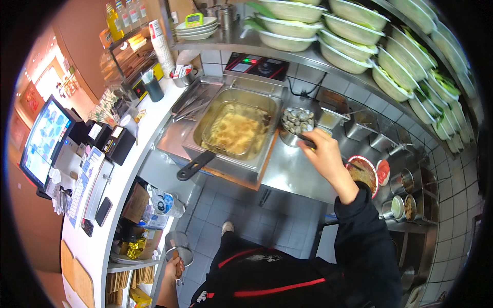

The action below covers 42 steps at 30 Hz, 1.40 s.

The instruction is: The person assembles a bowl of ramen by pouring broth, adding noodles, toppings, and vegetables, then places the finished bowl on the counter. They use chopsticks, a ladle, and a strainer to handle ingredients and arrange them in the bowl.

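My right hand (321, 152) grips the black handle of a small metal pot (289, 138) filled with clams (298, 120). The pot is on the steel counter, right of the deep fryer (265, 154). In the fryer, a wire fry basket (210, 121) holds pale golden food (235, 133) in bubbling oil; its black handle (196, 165) sticks out towards me. Low on the left, my left hand (175, 267) is closed around the brown handle of a round metal pan or strainer (185, 240), held over the floor beside the shelving. Its exact kind is hard to tell.
Stacked plastic bowls of greens (289, 40) line the steel shelf (231, 44) above. Metal food containers (360, 123) and a red-rimmed bowl (375, 173) stand on the right. A tray of tongs (192, 102) adjoins the fryer. At left, a white counter (133, 159) carries a monitor (48, 140).
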Each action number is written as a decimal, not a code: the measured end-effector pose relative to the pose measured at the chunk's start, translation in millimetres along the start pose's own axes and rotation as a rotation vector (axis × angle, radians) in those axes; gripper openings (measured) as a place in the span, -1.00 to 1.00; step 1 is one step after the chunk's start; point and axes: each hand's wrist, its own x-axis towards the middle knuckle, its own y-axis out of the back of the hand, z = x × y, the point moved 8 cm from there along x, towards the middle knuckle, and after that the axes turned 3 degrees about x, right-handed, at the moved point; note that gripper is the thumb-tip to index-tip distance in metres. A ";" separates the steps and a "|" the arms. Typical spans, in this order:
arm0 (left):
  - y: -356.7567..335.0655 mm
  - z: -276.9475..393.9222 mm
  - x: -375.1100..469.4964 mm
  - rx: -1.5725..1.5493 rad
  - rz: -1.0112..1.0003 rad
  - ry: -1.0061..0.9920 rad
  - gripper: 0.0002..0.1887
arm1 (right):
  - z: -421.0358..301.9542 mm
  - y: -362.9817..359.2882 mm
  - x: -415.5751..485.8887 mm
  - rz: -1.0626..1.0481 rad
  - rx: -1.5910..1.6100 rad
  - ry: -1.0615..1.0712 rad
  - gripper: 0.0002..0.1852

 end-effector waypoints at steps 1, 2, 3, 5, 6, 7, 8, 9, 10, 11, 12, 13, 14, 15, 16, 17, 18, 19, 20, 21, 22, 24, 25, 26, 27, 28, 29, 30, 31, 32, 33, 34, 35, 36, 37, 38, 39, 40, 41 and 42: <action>23.7 -8.7 8.9 -0.047 0.053 -0.012 -0.83 | -15.3 -27.8 16.4 -0.083 0.023 0.044 -0.78; 44.3 -13.3 19.1 -0.096 0.093 -0.036 -0.81 | -34.6 -57.6 28.6 -0.163 0.018 0.104 -0.70; 62.7 -22.2 28.3 -0.150 0.112 0.011 -0.82 | -59.8 -85.4 33.9 -0.230 0.016 0.230 -0.57; 92.4 -37.7 49.8 -0.244 0.141 0.099 -0.86 | -102.3 -145.7 35.1 -0.376 0.009 0.380 -0.33; 103.9 -44.2 62.7 -0.302 0.156 0.147 -0.83 | -119.6 -171.0 34.2 -0.427 0.024 0.446 -0.28; 113.9 -49.4 74.4 -0.383 0.165 0.196 -0.80 | -130.9 -198.4 32.7 -0.532 0.011 0.488 -0.21; 120.1 -49.6 86.7 -0.408 0.140 0.193 -0.79 | -139.9 -219.2 32.4 -0.573 0.006 0.523 -0.31; 122.3 -46.9 98.6 -0.458 0.081 0.168 -0.78 | -148.3 -233.6 34.2 -0.569 0.051 0.567 -0.41; 126.2 -50.7 111.7 -0.457 0.129 0.209 -0.78 | -149.1 -251.6 37.1 -0.629 0.024 0.572 -0.50; 124.1 -47.8 124.0 -0.480 0.103 0.209 -0.77 | -151.1 -264.5 40.7 -0.658 0.031 0.583 -0.59; 120.2 -42.6 134.4 -0.503 0.077 0.210 -0.77 | -148.4 -277.4 41.2 -0.758 -0.002 0.557 -0.68; 126.1 -35.3 137.6 -0.426 0.136 0.203 -0.77 | -153.0 -270.7 49.5 -0.648 0.069 0.587 -0.73; 130.4 -26.8 139.8 -0.346 0.196 0.201 -0.77 | -153.2 -265.4 56.2 -0.608 0.098 0.583 -0.78; 131.6 -13.5 143.0 -0.266 0.205 0.153 -0.77 | -151.7 -261.1 62.3 -0.612 0.111 0.557 -0.83; 131.7 -7.9 147.6 -0.263 0.233 0.180 -0.77 | -152.4 -249.8 69.7 -0.568 0.126 0.574 -0.82; 130.2 0.6 154.6 -0.261 0.212 0.155 -0.77 | -150.3 -238.6 76.4 -0.570 0.126 0.566 -0.81; 129.0 4.4 161.7 -0.261 0.191 0.132 -0.77 | -150.7 -227.7 81.0 -0.574 0.127 0.559 -0.81; 128.8 5.2 169.9 -0.262 0.170 0.109 -0.77 | -154.0 -218.0 84.3 -0.565 0.127 0.556 -0.80; 129.2 4.0 179.6 -0.266 0.149 0.083 -0.77 | -157.6 -209.0 87.8 -0.556 0.128 0.557 -0.80; 131.0 1.7 189.6 -0.269 0.130 0.055 -0.77 | -161.0 -200.8 91.1 -0.551 0.132 0.552 -0.79; 133.8 -0.1 199.4 -0.272 0.111 0.025 -0.77 | -165.4 -194.0 92.6 -0.554 0.118 0.565 -0.78; 139.5 -9.2 215.6 -0.333 0.090 0.044 -0.75 | -173.9 -181.1 95.8 -0.539 0.113 0.573 -0.78; 141.9 -13.1 220.6 -0.364 0.080 0.055 -0.74 | -176.5 -176.4 97.3 -0.545 0.112 0.564 -0.77; 141.6 -15.4 224.2 -0.357 0.043 0.062 -0.73 | -179.0 -170.4 99.6 -0.521 0.097 0.568 -0.77; 139.1 -17.0 227.7 -0.349 0.003 0.072 -0.72 | -180.5 -165.8 100.9 -0.520 0.067 0.575 -0.75; 135.7 -17.8 230.5 -0.340 -0.037 0.081 -0.71 | -180.3 -161.5 102.5 -0.527 0.034 0.576 -0.74; 133.7 -18.2 232.1 -0.326 -0.057 0.088 -0.71 | -179.1 -158.0 104.5 -0.536 -0.004 0.571 -0.72; 131.3 -19.2 235.4 -0.318 -0.061 0.105 -0.70 | -178.2 -153.5 107.7 -0.525 -0.007 0.572 -0.72; 129.3 -20.6 238.1 -0.307 -0.062 0.125 -0.70 | -176.2 -149.9 111.5 -0.514 -0.013 0.569 -0.71; 127.6 -22.8 240.7 -0.302 -0.056 0.148 -0.70 | -173.6 -147.8 115.6 -0.507 -0.021 0.561 -0.71; 126.7 -25.3 242.7 -0.297 -0.050 0.172 -0.69 | -171.1 -145.9 119.5 -0.502 0.004 0.547 -0.71; 126.0 -27.6 245.4 -0.289 -0.042 0.193 -0.69 | -168.7 -144.6 124.2 -0.478 -0.001 0.557 -0.71; 125.4 -30.9 247.3 -0.280 -0.038 0.218 -0.69 | -165.3 -145.5 128.6 -0.470 -0.011 0.555 -0.71; 124.6 -33.3 249.8 -0.276 -0.037 0.235 -0.69 | -161.9 -146.3 132.3 -0.466 -0.015 0.555 -0.70; 123.6 -35.6 251.9 -0.277 -0.040 0.249 -0.68 | -158.6 -147.7 135.6 -0.461 -0.020 0.555 -0.70; 121.1 -36.2 253.4 -0.301 -0.069 0.248 -0.68 | -155.7 -150.1 137.9 -0.462 -0.023 0.545 -0.70; 118.4 -36.7 254.5 -0.325 -0.098 0.248 -0.69 | -154.7 -150.8 139.9 -0.440 -0.003 0.548 -0.72; 116.1 -36.5 255.2 -0.349 -0.126 0.248 -0.69 | -153.4 -152.3 141.9 -0.423 0.018 0.541 -0.74; 117.7 -35.4 255.6 -0.308 -0.117 0.231 -0.69 | -151.5 -153.6 143.6 -0.412 0.044 0.522 -0.75; 118.8 -34.2 255.8 -0.267 -0.107 0.214 -0.70 | -151.7 -154.8 142.9 -0.402 0.041 0.535 -0.76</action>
